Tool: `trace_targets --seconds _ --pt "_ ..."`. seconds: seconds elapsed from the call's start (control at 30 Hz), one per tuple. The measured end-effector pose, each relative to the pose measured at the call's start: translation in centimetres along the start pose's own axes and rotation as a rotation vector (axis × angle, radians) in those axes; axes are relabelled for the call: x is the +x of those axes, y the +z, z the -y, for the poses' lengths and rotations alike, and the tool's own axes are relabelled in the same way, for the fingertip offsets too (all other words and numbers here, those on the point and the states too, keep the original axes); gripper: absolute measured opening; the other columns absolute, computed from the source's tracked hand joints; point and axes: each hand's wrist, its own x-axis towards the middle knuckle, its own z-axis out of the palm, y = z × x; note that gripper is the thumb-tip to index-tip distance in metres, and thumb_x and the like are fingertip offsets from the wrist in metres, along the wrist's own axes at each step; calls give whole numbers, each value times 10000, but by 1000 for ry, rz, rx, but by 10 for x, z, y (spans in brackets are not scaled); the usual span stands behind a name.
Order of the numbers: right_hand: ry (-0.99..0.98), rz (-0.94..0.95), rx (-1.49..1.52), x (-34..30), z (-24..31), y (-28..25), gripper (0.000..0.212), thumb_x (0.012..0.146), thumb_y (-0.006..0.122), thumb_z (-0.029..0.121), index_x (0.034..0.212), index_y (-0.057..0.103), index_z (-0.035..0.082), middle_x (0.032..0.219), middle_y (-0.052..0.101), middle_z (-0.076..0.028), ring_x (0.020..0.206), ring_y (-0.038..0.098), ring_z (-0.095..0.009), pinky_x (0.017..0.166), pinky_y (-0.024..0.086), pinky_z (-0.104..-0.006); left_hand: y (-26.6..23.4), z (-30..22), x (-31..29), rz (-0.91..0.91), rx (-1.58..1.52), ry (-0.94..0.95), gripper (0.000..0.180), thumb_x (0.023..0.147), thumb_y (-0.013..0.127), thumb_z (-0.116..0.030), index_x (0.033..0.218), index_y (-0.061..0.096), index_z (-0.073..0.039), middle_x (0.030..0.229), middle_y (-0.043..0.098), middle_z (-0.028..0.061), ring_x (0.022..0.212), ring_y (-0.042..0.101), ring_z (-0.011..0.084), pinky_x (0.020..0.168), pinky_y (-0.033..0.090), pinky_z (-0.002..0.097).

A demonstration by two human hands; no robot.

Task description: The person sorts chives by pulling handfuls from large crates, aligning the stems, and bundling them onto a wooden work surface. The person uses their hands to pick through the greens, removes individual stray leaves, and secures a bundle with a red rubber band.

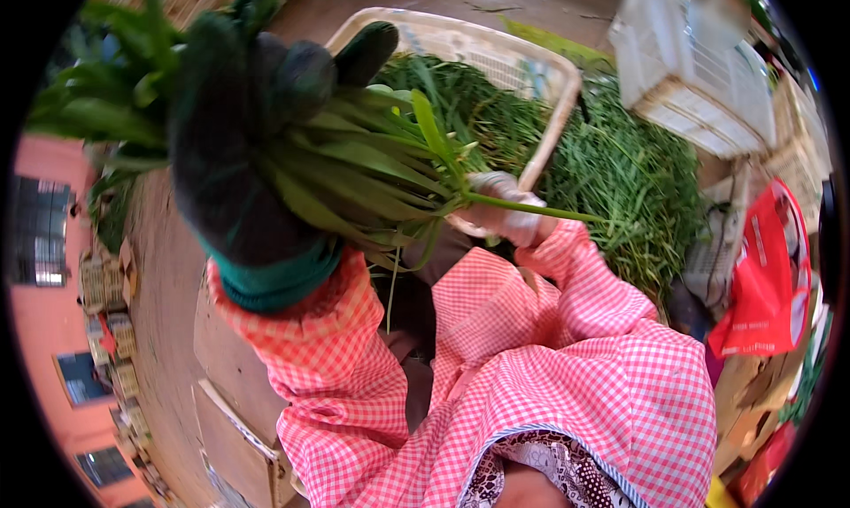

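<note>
My left hand, in a dark glove with a teal cuff, is raised and wrapped around a thick bunch of long-leaved greens. The leaves fan out to the left beyond the glove, while the gathered, narrower end points right. At that end is my right hand, in a thin whitish glove, with its fingers curled in against the stems. One long green blade crosses in front of it toward the right. The right fingertips are partly hidden by the greens.
A pale plastic basket of cut greens stands just ahead. More loose greens are heaped to its right. White crates and a red bag lie at the right. Flattened cardboard is at the lower left.
</note>
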Motion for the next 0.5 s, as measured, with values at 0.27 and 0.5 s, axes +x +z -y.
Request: trace_targets --seconds 0.27,0.5 --pt "525 96 -927 -177 -19 -97 401 696 684 422 865 655 59 803 650 -134 755 632 -322 671 518 -383 -90 67 -153 -428 184 -664 226 902 539 -236 978 618 -39 790 597 43 740 560 168 866 467 389" --pt "658 142 -546 -271 -57 -12 397 715 663 374 881 649 14 796 640 -190 780 622 -349 700 489 -416 -78 54 -303 -648 79 -1088 343 914 520 -380 1005 604 -60 1117 594 145 1023 570 279 905 473 465"
